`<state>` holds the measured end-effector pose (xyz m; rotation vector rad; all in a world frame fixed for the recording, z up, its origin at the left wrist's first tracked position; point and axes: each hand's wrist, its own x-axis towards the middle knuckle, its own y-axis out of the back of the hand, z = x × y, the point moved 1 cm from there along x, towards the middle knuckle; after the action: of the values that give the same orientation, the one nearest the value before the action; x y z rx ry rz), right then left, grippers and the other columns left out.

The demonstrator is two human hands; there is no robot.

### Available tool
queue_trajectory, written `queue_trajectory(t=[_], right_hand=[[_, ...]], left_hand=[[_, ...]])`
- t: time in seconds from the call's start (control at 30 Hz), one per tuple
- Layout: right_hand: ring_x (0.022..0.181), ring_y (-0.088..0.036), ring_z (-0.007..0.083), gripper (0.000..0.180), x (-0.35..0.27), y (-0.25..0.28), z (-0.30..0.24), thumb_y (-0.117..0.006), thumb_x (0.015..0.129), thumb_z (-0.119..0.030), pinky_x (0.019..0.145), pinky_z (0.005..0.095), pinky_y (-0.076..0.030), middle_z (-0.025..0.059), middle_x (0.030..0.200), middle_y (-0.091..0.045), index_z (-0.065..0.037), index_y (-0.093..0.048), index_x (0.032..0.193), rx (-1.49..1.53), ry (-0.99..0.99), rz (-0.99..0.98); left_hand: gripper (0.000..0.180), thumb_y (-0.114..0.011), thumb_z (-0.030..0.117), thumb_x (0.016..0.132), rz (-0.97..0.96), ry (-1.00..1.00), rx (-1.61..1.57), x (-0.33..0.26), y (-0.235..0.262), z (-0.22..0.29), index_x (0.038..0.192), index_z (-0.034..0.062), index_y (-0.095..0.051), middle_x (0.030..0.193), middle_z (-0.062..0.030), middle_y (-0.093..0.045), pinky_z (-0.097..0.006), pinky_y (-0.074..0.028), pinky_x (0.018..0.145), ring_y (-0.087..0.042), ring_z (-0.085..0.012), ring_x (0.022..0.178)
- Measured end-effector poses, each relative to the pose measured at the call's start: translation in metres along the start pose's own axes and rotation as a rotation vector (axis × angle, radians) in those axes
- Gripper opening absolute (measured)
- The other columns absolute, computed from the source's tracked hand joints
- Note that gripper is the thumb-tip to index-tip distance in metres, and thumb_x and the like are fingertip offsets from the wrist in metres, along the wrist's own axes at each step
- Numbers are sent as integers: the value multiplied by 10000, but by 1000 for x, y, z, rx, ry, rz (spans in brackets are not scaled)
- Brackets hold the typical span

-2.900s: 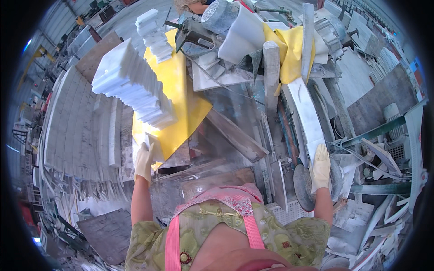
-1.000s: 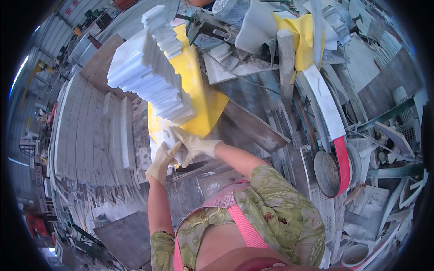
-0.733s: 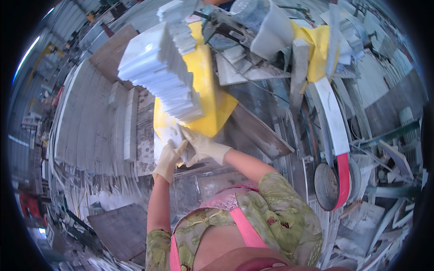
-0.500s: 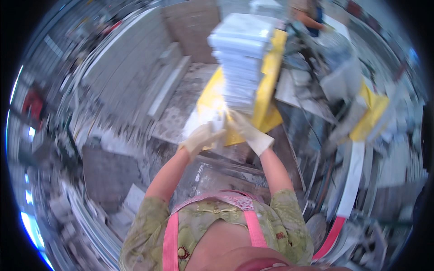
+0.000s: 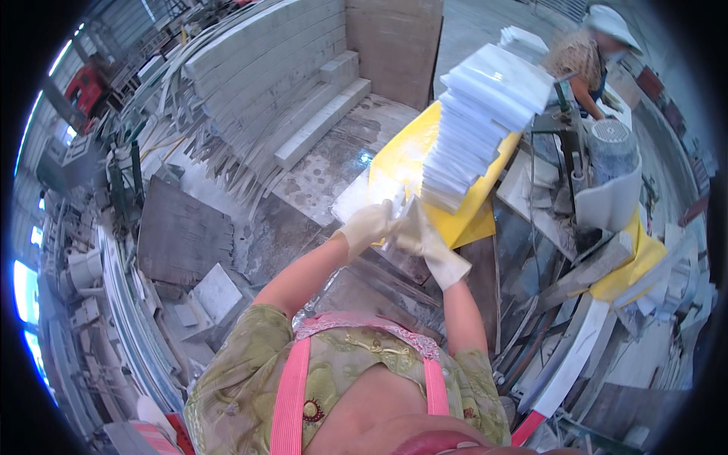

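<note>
Both my hands wear cream gloves and meet in front of a tall stack of thin white slabs point(image 5: 478, 114). My left hand point(image 5: 368, 229) has its fingers curled together around something small and pale that I cannot make out. Close against it is my right hand point(image 5: 432, 246), its wrist bent inward; blur smears its fingers, so their grip is unclear. The slab stack leans a little and its edges are uneven. Under it lies a yellow sheet point(image 5: 475, 208), dusted white on the side nearest my left hand.
Long grey-white blocks point(image 5: 273, 68) form a wall at the far left. A brown board point(image 5: 394, 45) stands behind. At the far right a person in a white hat point(image 5: 610, 26) works beside a bucket-like container point(image 5: 613, 148). Dark boards point(image 5: 182, 231) and slab offcuts point(image 5: 218, 292) lie at left.
My view has swung left, so the stack and yellow sheet appear farther right. My hands have drawn closer together, the right one now against the left.
</note>
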<state>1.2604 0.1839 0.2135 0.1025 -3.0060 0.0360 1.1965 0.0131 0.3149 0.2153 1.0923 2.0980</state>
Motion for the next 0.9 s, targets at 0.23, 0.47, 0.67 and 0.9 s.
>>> queue_trajectory(t=[0.23,0.47,0.67,0.9], right_hand=[[1526,-199,386,1487,-7,-30,-48,-941,510,-471,1254,420,-217,240,1616,-225,-14,-39,1600,-657,-216,57],[1408,-425,356,1398,3,-23,-51,-926,526,-508,1131,455,-396,235,1534,-389,8,-164,1579,-718,-46,163],[1401,-449,355,1365,-9,-30,-34,-920,593,-501,1130,443,-412,218,1544,-401,12,-136,1586,-812,73,262],[1426,-435,349,1449,-2,-18,-39,-948,562,-490,1153,428,-406,214,1577,-366,-16,-61,1605,-399,-40,91]], left_hand=[[809,-621,652,847,-50,79,-88,0,12,5,1111,-112,-586,927,-243,-703,-400,-535,728,-706,-328,830],[852,-663,646,778,-144,209,-140,6,19,5,1206,-88,-602,990,-234,-713,-374,-530,762,-706,-282,883],[853,-656,646,773,-155,278,-64,3,21,19,1209,-85,-614,977,-222,-722,-394,-538,780,-715,-298,891],[714,-634,583,781,-39,223,91,9,8,20,1088,-59,-689,927,-251,-718,-416,-544,782,-722,-345,849]])
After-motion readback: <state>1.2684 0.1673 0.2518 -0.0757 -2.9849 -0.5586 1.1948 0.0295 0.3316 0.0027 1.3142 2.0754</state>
